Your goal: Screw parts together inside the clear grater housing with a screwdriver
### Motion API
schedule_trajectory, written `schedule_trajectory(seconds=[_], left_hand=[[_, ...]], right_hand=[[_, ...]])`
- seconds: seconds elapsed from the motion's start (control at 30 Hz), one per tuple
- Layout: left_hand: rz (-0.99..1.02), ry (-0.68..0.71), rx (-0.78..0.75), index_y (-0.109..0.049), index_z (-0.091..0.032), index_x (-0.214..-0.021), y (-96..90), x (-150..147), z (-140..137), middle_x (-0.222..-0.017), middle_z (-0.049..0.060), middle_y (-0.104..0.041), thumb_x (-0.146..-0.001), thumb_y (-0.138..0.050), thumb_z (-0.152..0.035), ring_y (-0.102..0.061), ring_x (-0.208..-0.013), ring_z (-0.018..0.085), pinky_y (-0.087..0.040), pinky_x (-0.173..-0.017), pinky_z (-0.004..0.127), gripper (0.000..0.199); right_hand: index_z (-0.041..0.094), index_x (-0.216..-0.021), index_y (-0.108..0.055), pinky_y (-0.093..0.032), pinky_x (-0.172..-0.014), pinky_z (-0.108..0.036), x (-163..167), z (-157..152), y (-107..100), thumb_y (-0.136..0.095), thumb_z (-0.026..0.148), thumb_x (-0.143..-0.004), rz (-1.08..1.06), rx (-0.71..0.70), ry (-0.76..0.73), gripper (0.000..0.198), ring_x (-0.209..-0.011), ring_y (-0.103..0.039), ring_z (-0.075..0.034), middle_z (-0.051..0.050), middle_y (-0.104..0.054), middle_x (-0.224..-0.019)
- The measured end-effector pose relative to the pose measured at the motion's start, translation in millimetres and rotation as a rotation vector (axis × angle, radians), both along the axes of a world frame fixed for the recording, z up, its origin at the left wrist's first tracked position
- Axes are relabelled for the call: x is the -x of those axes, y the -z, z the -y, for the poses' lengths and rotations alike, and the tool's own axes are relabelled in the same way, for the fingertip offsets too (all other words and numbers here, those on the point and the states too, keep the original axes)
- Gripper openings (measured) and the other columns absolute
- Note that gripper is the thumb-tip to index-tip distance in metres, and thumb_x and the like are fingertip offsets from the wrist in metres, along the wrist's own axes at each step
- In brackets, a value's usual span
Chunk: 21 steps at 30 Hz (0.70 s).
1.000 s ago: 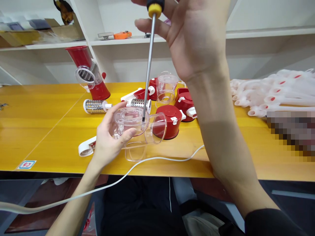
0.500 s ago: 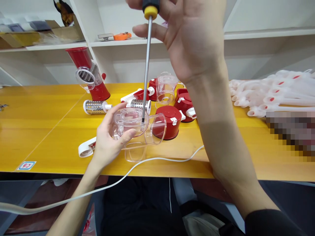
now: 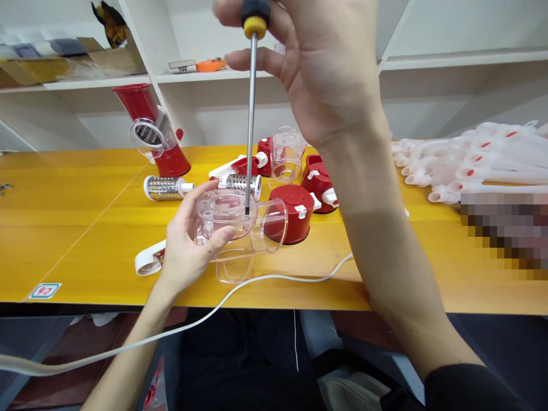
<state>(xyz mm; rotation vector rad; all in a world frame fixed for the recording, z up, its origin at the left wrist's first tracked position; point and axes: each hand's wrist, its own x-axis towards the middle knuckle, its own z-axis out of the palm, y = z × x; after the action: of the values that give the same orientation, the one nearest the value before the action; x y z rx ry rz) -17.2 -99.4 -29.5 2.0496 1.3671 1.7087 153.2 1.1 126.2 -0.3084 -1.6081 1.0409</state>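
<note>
My left hand (image 3: 190, 245) grips a clear plastic grater housing (image 3: 234, 258), thumb and fingers around its round flange, with its tube opening pointing right. High at the top of the view, my right hand (image 3: 295, 63) is closed on the black and yellow handle of a screwdriver (image 3: 252, 108). The shaft runs down almost upright, its dark tip at the flange near my left thumb. Whether a screw sits under the tip is too small to tell. Just behind the housing lies a metal grater drum (image 3: 240, 182); a red base (image 3: 291, 212) stands to its right.
An assembled red grater (image 3: 148, 128) and another drum (image 3: 165, 188) stand back left. A white crank handle (image 3: 149, 258) lies beside my left hand. More red bases (image 3: 319, 181) and a clear housing (image 3: 287, 149) are behind. White plastic parts (image 3: 471, 160) pile right. A white cable (image 3: 274, 277) crosses the front.
My right hand and the screwdriver handle have shifted slightly left. The tip stays at the same place on the flange, and my left hand keeps its hold.
</note>
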Motion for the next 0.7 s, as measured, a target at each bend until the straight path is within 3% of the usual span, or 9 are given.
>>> schedule_trajectory(seconds=[0.2,0.37,0.5,0.57,0.7], left_hand=[[0.012,0.009,-0.004,-0.065,-0.027,-0.132,0.7,2.2,-0.7,-0.135,0.005,-0.070,-0.081,-0.080,-0.063,-0.058,-0.138,0.031,-0.050,-0.119,0.051,0.064],[-0.016,-0.013,0.006,-0.063,-0.027,-0.133,1.4,3.3,-0.7,-0.136,0.007,-0.068,-0.083,-0.076,-0.067,-0.057,-0.139,0.033,-0.049,-0.119,0.052,0.066],[-0.019,0.004,0.001,-0.064,-0.026,-0.133,0.8,3.7,-0.7,-0.135,0.006,-0.069,-0.082,-0.077,-0.065,-0.061,-0.134,0.032,-0.052,-0.117,0.050,0.065],[-0.017,0.010,0.004,-0.063,-0.026,-0.134,0.6,3.7,-0.5,-0.136,0.007,-0.069,-0.083,-0.077,-0.064,-0.064,-0.130,0.031,-0.053,-0.115,0.049,0.066],[-0.032,-0.011,0.000,-0.063,-0.025,-0.134,0.5,3.3,0.1,-0.138,0.007,-0.068,-0.083,-0.076,-0.065,-0.060,-0.135,0.032,-0.051,-0.117,0.050,0.066]], right_hand=[[0.006,-0.116,-0.058,-0.060,-0.103,-0.033,-2.5,-3.1,-1.5,-0.058,0.033,-0.068,-0.002,0.014,0.074,0.054,-0.106,-0.068,0.002,0.015,-0.058,-0.084],[0.004,-0.120,-0.050,-0.060,-0.108,-0.026,-5.3,-7.4,-2.1,-0.057,0.033,-0.072,0.028,-0.005,0.013,0.057,-0.095,-0.068,0.007,0.016,-0.058,-0.082],[0.006,-0.125,-0.048,-0.059,-0.103,-0.019,-5.7,-3.5,-2.1,-0.043,0.033,-0.075,0.041,0.015,-0.072,0.057,-0.093,-0.068,0.008,0.018,-0.062,-0.088],[0.008,-0.126,-0.049,-0.060,-0.102,-0.021,-5.0,-2.2,-1.6,-0.038,0.034,-0.075,0.029,0.016,-0.084,0.058,-0.093,-0.068,0.008,0.019,-0.062,-0.088],[0.006,-0.119,-0.054,-0.061,-0.101,-0.030,-2.6,-2.8,-1.1,-0.053,0.035,-0.069,-0.010,0.013,-0.001,0.057,-0.086,-0.067,0.006,0.017,-0.057,-0.080]])
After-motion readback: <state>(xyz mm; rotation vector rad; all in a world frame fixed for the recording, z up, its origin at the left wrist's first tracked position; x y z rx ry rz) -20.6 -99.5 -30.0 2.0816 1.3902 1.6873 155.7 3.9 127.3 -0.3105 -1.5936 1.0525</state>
